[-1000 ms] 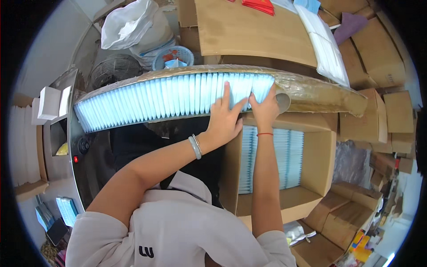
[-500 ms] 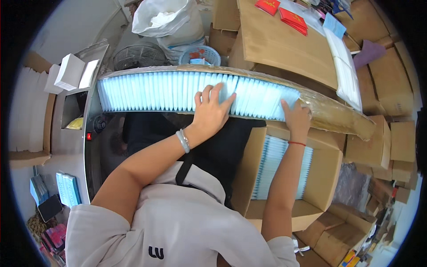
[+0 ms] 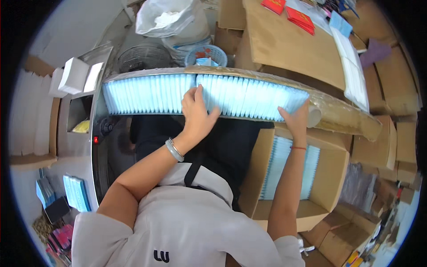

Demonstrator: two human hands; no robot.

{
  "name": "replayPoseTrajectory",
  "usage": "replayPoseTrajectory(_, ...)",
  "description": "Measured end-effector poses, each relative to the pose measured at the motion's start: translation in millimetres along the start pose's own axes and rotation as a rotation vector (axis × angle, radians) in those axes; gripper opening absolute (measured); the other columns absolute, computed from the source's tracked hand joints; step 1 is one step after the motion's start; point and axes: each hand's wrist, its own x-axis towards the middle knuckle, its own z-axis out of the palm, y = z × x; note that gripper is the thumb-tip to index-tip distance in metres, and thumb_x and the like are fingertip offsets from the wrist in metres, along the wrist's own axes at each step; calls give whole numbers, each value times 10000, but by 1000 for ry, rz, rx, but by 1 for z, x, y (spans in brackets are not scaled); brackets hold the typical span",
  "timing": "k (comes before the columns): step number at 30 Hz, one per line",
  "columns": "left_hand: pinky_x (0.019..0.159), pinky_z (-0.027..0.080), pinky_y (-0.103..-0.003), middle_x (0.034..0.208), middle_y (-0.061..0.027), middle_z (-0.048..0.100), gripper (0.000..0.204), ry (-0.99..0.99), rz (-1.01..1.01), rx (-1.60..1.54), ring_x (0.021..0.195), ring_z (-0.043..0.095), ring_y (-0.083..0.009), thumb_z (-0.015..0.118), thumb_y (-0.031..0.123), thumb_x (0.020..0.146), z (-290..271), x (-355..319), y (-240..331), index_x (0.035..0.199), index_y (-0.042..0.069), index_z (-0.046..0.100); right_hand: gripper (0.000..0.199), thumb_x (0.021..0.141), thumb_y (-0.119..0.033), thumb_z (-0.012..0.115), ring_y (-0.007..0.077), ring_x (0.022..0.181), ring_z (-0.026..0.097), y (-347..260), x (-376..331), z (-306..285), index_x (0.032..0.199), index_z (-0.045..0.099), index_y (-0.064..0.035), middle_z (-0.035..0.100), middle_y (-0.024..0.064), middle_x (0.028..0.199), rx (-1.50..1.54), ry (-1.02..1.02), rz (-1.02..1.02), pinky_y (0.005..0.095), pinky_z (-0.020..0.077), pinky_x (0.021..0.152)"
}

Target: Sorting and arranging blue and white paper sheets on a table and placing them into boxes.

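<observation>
A long row of thin light blue packs (image 3: 151, 94) stands on edge in a narrow tray across my lap. A dark gap splits the row left of its middle. At that gap is my left hand (image 3: 198, 113), fingers spread: one fingertip reaches to the top of the gap, while the thumb points toward the packs on its right. Around the row's right end, my right hand (image 3: 297, 118) rests with its thumb apart on the front of the last packs; its other fingers are partly hidden. Beneath my right forearm, an open cardboard box (image 3: 327, 180) holds more light blue packs (image 3: 278, 167).
Brown tape or film covers the ledge (image 3: 347, 118) right of the row. A blue basket (image 3: 218, 54), a fan (image 3: 144, 57) and a white sack (image 3: 164, 18) stand behind. Red packets (image 3: 300, 20) lie on a large carton (image 3: 293, 53). White boxes (image 3: 73, 75) sit at left.
My left hand has moved left along the row, and the gap now lies farther left, with more packs between my hands. My right hand stays at the right end.
</observation>
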Motion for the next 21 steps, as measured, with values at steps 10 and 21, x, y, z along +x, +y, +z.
replayPoseTrajectory(10, 1022, 426, -426, 1296, -338, 468, 1299, -47, -221, -373, 1199, 516, -406, 947, 447, 551, 36, 32, 26, 1404, -159, 178, 1159, 588, -256, 798, 432, 1398, 327, -47, 7, 7, 1504, 173, 80, 307, 318, 1505, 275, 165, 298, 429, 290, 1162)
replayPoseTrajectory(21, 943, 489, -443, 1297, -284, 444, 1241, -767, 153, -713, 1150, 529, -457, 929, 408, 534, 101, -66, 236, 1423, -75, 210, 999, 646, -188, 758, 354, 1318, 447, 79, -244, -205, 1496, 271, 5, 443, 259, 1410, -570, 374, 715, 373, 334, 1114)
